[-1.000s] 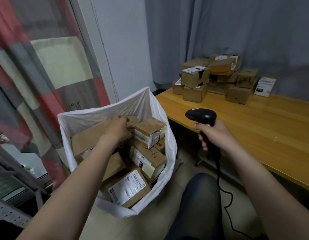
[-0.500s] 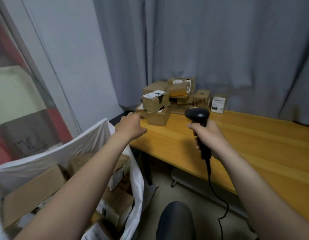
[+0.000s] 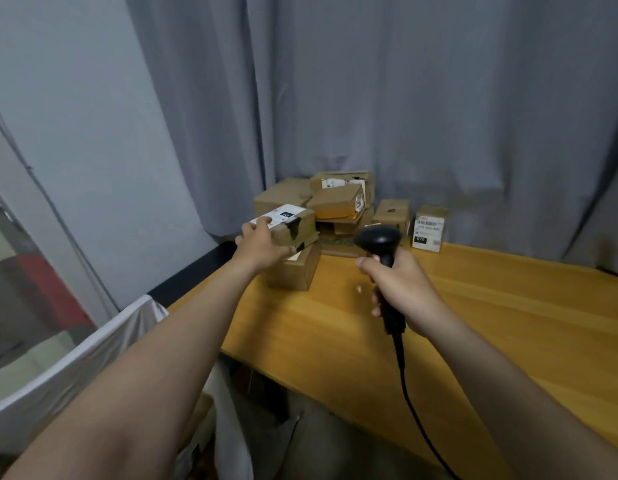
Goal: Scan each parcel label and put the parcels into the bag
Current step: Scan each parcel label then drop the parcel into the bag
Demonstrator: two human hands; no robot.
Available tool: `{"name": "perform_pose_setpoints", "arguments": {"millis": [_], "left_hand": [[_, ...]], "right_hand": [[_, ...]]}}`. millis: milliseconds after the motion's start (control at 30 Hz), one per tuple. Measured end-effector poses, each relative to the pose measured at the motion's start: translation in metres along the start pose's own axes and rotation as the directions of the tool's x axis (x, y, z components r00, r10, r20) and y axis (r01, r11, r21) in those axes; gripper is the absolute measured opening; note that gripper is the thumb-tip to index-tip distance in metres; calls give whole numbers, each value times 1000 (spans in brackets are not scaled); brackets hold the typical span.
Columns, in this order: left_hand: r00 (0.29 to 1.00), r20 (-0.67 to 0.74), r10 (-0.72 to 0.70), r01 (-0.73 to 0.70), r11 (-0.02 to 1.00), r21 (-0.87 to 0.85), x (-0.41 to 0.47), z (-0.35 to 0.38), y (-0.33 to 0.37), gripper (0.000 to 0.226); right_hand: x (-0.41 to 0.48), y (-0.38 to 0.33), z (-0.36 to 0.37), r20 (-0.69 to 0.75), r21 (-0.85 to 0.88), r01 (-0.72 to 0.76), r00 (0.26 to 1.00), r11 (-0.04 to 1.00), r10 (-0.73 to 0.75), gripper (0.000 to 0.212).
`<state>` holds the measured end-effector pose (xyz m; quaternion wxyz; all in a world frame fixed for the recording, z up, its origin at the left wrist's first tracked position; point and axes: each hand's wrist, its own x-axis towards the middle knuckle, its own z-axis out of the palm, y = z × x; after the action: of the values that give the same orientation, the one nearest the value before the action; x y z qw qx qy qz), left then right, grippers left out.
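A grey curtain [image 3: 439, 98] hangs across the back of the room and meets a pale wall [image 3: 75, 116] on the left. In front of it, a wooden desk [image 3: 491, 323] runs from the corner towards the lower right. A white bag [image 3: 75, 358] stands off the desk's left end with its rim at the lower left; its contents are mostly hidden behind the person's left forearm.

A pile of cardboard parcels [image 3: 338, 202] sits at the desk's far corner against the curtain. One small parcel [image 3: 429, 228] stands upright just right of the pile, its printed label facing the camera. At the pile's near left edge, a labelled parcel [image 3: 297, 230] sits directly above a plain brown box [image 3: 293, 271], white label [image 3: 280, 214] up. Whether it rests on the box or is lifted clear cannot be told.

The person's left hand [image 3: 262, 247] reaches to this parcel, its grip clamped on the near end, with fingers over the label and thumb against the side below. The right hand [image 3: 404, 292] is raised over the desk to the right of that parcel. Its grip is wrapped round the handle of a black barcode scanner [image 3: 378, 240], whose head points towards the pile. The scanner's black cable [image 3: 409, 403] drops from the handle past the desk's front edge.
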<state>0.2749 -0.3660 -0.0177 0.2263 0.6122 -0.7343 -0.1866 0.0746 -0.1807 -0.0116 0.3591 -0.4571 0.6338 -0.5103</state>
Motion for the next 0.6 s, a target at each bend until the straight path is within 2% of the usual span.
{"name": "perform_pose_setpoints", "arguments": {"millis": [133,300,500,600], "left_hand": [[998,-33,-57,54,996,-66,36,10,-5,104],[984,33,-173,176,958,-229,81,19,-31,133],[985,123,-124,163,902,-399,104,20,-48,135],[985,125,-118,157,914,-374,107,19,-49,142]], "right_hand": [[23,12,6,-28,40,-21,999,999,22,15],[44,31,11,-33,82,-54,998,995,57,19],[50,43,15,-16,134,-79,997,988,82,18],[48,44,19,-12,156,-88,996,984,91,18]]}}
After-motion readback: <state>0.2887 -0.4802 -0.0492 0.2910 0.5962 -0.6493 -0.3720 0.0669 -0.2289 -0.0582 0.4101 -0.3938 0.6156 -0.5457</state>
